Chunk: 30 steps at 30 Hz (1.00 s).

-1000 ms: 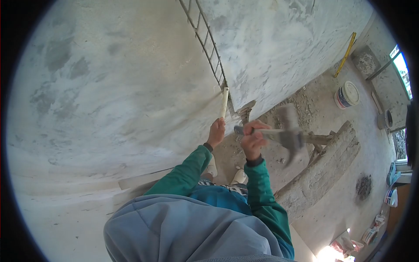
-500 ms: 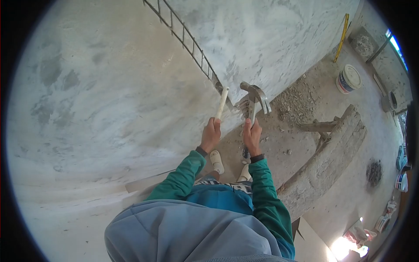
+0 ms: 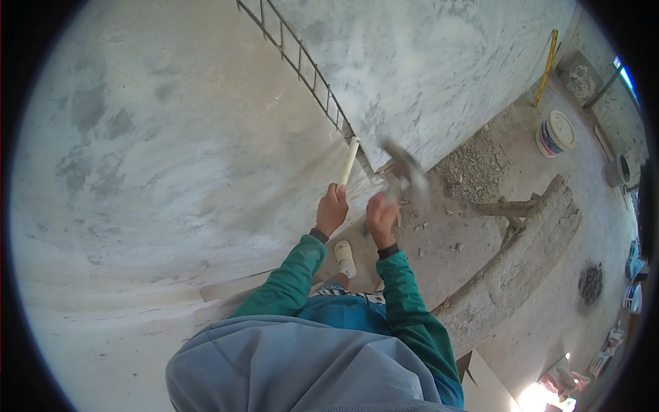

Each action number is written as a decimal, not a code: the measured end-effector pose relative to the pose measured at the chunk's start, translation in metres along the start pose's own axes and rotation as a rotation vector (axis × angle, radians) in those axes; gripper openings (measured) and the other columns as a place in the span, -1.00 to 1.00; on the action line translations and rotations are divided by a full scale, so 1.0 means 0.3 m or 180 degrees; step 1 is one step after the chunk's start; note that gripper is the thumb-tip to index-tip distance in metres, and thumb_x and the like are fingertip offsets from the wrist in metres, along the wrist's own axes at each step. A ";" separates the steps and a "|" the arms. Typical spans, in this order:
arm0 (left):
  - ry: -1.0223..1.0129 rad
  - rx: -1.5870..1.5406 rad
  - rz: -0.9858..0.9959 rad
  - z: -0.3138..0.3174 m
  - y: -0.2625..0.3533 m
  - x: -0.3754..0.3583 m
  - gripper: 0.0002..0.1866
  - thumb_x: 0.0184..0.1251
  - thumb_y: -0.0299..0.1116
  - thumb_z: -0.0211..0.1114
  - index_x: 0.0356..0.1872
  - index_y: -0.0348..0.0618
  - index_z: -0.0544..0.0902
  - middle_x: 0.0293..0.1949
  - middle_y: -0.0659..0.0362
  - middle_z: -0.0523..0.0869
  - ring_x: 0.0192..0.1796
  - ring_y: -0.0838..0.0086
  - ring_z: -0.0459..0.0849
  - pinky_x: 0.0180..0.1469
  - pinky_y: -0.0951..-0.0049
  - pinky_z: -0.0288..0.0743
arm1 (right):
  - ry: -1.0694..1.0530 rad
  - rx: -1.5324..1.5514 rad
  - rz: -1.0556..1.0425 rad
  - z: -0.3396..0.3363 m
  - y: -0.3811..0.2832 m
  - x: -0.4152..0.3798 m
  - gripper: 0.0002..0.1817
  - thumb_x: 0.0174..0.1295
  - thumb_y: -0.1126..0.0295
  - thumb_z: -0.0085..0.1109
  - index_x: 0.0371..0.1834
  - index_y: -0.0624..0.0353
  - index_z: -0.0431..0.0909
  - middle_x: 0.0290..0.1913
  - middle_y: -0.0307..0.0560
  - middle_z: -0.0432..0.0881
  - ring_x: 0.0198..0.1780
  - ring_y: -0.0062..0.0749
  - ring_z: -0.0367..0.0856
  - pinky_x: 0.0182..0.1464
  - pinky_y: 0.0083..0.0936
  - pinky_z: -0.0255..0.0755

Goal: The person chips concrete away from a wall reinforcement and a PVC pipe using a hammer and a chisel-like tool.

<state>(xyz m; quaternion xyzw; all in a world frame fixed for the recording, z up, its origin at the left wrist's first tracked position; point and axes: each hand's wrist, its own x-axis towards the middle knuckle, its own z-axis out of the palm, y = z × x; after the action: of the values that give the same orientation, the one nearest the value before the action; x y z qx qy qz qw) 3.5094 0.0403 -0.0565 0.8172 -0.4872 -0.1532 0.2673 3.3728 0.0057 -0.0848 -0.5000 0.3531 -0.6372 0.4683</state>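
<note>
Hammer (image 3: 405,175) blurring in the head view, its head smeared just past the fingertips of the right hand (image 3: 382,218), whose fingers are curling tight round the handle. The left hand (image 3: 331,209) is gripping the lower end of a pale chisel (image 3: 349,162), fingers closed round it, and the chisel's far tip is sitting against the plastered wall (image 3: 171,137) right at the foot of the metal mesh strip (image 3: 302,62) running up the surface. To my eye the danger is a glancing blow: the hammer head is passing close beside the left knuckles, and a swing a little off line could be landing on those fingers instead of the chisel, or skidding the chisel sideways along the mesh. Chips flying back toward the face look likely too. Below the hands, a white slipper (image 3: 344,258) is showing on the dusty floor, so falling plaster or a dropped tool could be striking a barely covered foot. Out beyond the right fingers, rubble (image 3: 473,168) is lying heaped at the wall's base, a rough plank trestle (image 3: 522,254) is standing well to the side, and farther still a white bucket (image 3: 556,134) and a yellow level (image 3: 547,65) are resting near the wall. Nothing is crowding the swing itself.
</note>
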 end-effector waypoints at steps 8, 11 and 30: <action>-0.0212 -0.0125 0.0562 -0.057 -0.023 -0.008 -0.64 0.53 -0.12 -0.04 0.01 -0.24 0.42 -0.49 -0.23 0.65 -0.36 -0.23 0.64 -0.37 -0.10 0.43 | -0.0377 -0.0711 0.1101 -0.121 -0.124 0.056 -0.43 0.47 -0.05 -0.08 -0.38 0.35 0.45 -0.64 -0.06 0.42 -0.55 -0.39 0.46 -0.48 -0.30 0.33; -0.0336 -0.0166 0.0466 -0.085 0.018 -0.039 -0.66 0.54 -0.11 -0.04 -0.03 -0.23 0.42 -0.51 -0.22 0.64 -0.37 -0.24 0.63 -0.37 -0.12 0.42 | -0.0289 -0.0883 0.0685 -0.149 -0.152 0.069 -0.43 0.47 -0.06 -0.10 -0.39 0.32 0.43 -0.63 -0.10 0.43 -0.58 -0.42 0.41 -0.51 -0.33 0.29; -0.0192 -0.0364 0.0667 -0.135 -0.039 0.051 -0.58 0.56 -0.03 -0.11 -0.04 -0.25 0.41 -0.59 -0.16 0.58 -0.43 -0.22 0.60 -0.44 -0.08 0.38 | -0.0022 0.1492 -0.2041 -0.122 -0.210 -0.070 -0.62 0.49 0.04 -0.09 -0.14 0.20 0.35 -0.50 -0.03 0.50 -0.58 -0.38 0.41 -0.57 -0.43 0.31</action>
<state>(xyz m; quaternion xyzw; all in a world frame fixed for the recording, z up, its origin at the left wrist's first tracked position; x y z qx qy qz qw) 3.5459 0.0431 -0.0303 0.7403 -0.5682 -0.1765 0.3132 3.3232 0.0447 -0.0428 -0.4666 0.0225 -0.8127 0.3483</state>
